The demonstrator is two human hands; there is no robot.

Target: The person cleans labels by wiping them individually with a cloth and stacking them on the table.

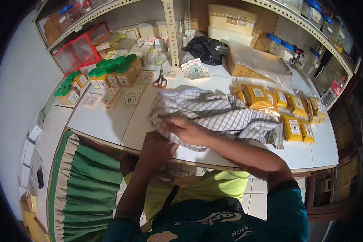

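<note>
A white and blue checked cloth lies bunched across the white tabletop. My right hand is closed on its near left part, and the cloth's left end is smeared by motion. Just below, at the table's front edge, my left hand is close to the cloth's lower edge. Its fingers are partly hidden and blurred, so I cannot tell whether it touches or grips the cloth. Beyond the cloth, black-handled scissors lie on the table. Yellow-orange labelled packets lie to the right, one touching or nearly touching the cloth.
Jars with green lids stand at the left, near stacks of printed labels. More labels lie behind the scissors, close to a shelf post. A black plastic bag and a cardboard box are at the back.
</note>
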